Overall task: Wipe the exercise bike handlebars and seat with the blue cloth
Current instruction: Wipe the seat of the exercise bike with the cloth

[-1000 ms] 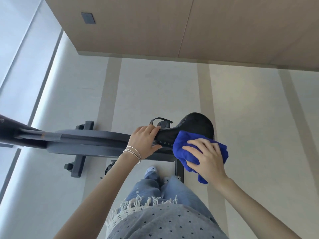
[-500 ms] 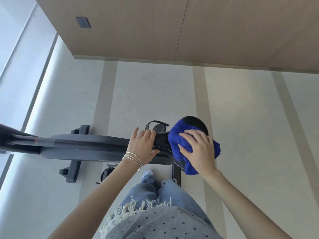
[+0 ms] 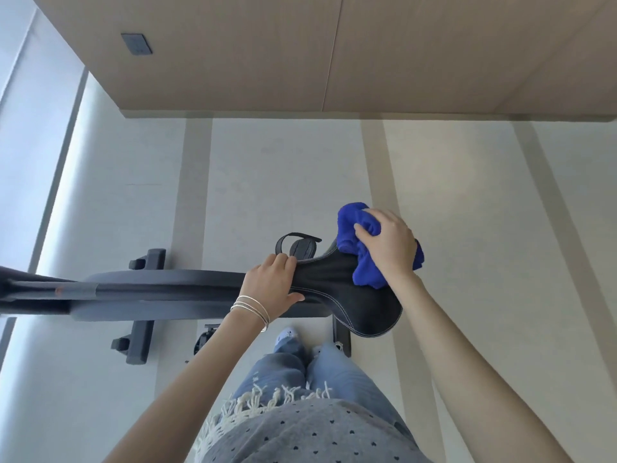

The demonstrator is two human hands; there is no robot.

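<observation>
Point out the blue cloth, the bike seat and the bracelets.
blue cloth [image 3: 367, 274]: head view, lower fold on the seat.
bike seat [image 3: 364, 309]: head view, bare black top.
bracelets [image 3: 252, 307]: head view, bands on left wrist.

Seat in the middle, with its wide end to the right and its thin end to the left. Left hand on the thin end, wrapped around it. Cloth on the far right part of the seat, under the right hand. Long bike frame running left from the seat, out past the left edge. Pedal with a strap just behind the seat. Foot bar lying on the floor under the frame, to the left. Legs near, below the seat. Wall far off at the back.
</observation>
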